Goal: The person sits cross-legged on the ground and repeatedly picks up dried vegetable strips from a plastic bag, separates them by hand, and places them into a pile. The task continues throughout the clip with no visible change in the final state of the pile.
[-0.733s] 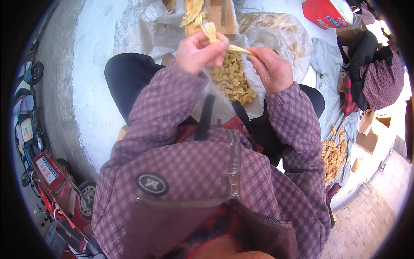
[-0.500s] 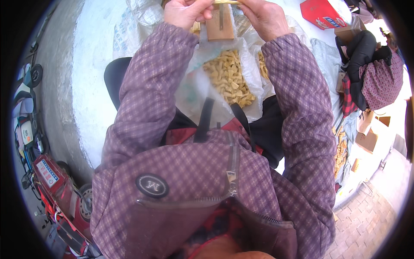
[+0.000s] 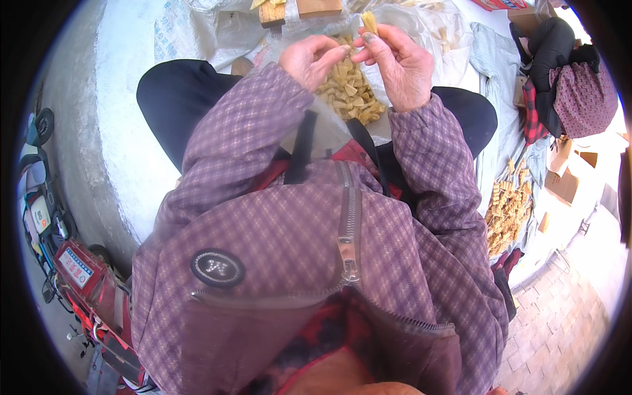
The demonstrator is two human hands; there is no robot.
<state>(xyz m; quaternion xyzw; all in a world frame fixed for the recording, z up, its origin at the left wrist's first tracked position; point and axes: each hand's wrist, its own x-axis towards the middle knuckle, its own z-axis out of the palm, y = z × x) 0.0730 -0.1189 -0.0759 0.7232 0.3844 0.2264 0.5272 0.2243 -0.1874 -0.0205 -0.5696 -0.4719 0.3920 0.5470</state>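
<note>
My right hand (image 3: pixel 400 66) is closed, pinching a pale yellow, fan-shaped strip piece (image 3: pixel 369 23) that sticks up past its thumb and fingertips. Close beside it, the thumb and fingers of my left hand (image 3: pixel 313 59) come together in a pinch near the right fingertips; what they hold, if anything, I cannot make out. Beneath both hands, a heap of pale yellow, knotted-looking pieces (image 3: pixel 349 92) lies on clear plastic sheeting between my legs. My hands partly cover the heap.
Beyond my hands are a wooden block (image 3: pixel 272 13) and a brown box-like block (image 3: pixel 319 6). To the right, a seated person (image 3: pixel 582 99) is near cardboard boxes (image 3: pixel 561 186) and a pile of tan pieces (image 3: pixel 508 214). A red vehicle (image 3: pixel 85 276) stands at left.
Both hands have come back toward my body from the far edge. The yellow strip stretched between them is now a short piece upright in my right hand.
</note>
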